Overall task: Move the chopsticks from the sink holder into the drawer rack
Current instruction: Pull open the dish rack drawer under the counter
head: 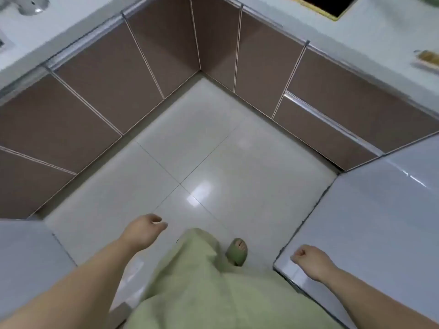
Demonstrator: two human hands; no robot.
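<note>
No chopsticks, sink holder or drawer rack show in the head view. My left hand (145,230) hangs low at the centre left over the floor, fingers loosely curled and holding nothing. My right hand (308,258) is at the lower right beside a white wall surface, closed into a loose fist with nothing in it. A brown drawer front (327,131) with a metal handle strip sits shut in the right-hand cabinet run.
Brown cabinet doors (107,91) wrap an L-shaped corner under a pale countertop (380,39). Glossy white floor tiles (202,150) fill the middle. My foot in a green slipper (237,251) and green clothing are below. White wall panels (380,222) flank both sides.
</note>
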